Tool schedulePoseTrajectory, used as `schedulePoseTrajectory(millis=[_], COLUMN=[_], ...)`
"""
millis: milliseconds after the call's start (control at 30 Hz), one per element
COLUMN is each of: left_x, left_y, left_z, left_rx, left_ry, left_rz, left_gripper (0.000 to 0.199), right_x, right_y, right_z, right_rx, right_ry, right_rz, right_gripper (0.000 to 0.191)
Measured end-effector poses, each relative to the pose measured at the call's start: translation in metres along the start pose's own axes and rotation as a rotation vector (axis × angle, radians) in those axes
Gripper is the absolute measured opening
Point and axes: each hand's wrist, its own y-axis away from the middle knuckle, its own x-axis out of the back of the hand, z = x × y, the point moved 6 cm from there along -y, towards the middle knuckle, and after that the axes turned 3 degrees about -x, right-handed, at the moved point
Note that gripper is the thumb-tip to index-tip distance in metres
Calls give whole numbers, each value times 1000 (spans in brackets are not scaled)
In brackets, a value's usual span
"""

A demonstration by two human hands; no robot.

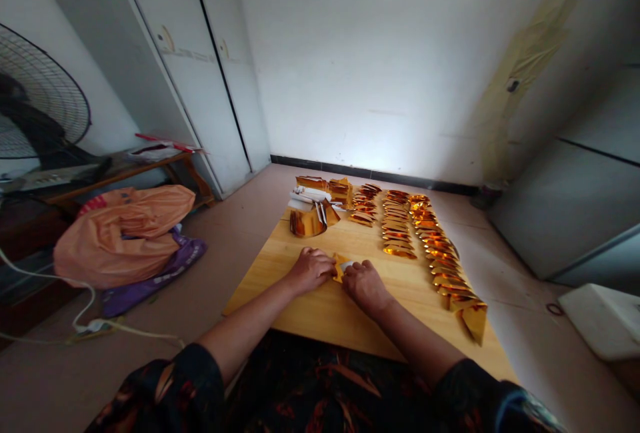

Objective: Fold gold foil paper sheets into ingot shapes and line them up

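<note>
Between my hands, low over the wooden table (280, 293), is a small sheet of gold foil paper (339, 264) with a pale patch on its right part. My left hand (311, 270) is closed on the sheet's left side, fingers bent. On its right side my right hand (366, 284) pinches it with curled fingers, which hide part of the paper. Just beyond my hands lies a curved stack of gold foil sheets (307, 224). White papers (311, 197) sit behind that stack.
Folded gold foil pieces stand in rows, a middle row (397, 223) and a longer right row (443, 263) reaching the table's right edge. An orange bag (125, 233) and a fan (40, 96) are at left; a white box (603, 320) is at right.
</note>
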Motion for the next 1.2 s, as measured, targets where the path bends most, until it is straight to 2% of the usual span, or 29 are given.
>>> schedulePoseTrajectory(millis=[167,300,467,600,833,1067,1200], left_x=[0,-3,-11,-14,-12,-13,-15], left_y=[-6,-6,-10,-15,-14,-13,-13], left_z=[5,7,8,5,9,10,10], left_rx=[-82,-76,-58,-74,-204,-201,-198], left_ry=[-79,-86,-59,-83,-257,-286,-320], left_rz=[35,52,103,124,103,132,130], left_gripper=[11,14,14,14,24,27,26], right_x=[5,5,8,9,5,-2,-3], right_y=[-1,0,1,1,-3,-6,-3], right_z=[0,17,40,48,46,36,33], right_rx=[51,65,112,139,155,183,193], right_ry=[63,69,-7,-47,-34,94,115], right_rz=[-71,-83,-48,-1,31,-12,18], right_gripper=[23,22,23,26,27,19,20])
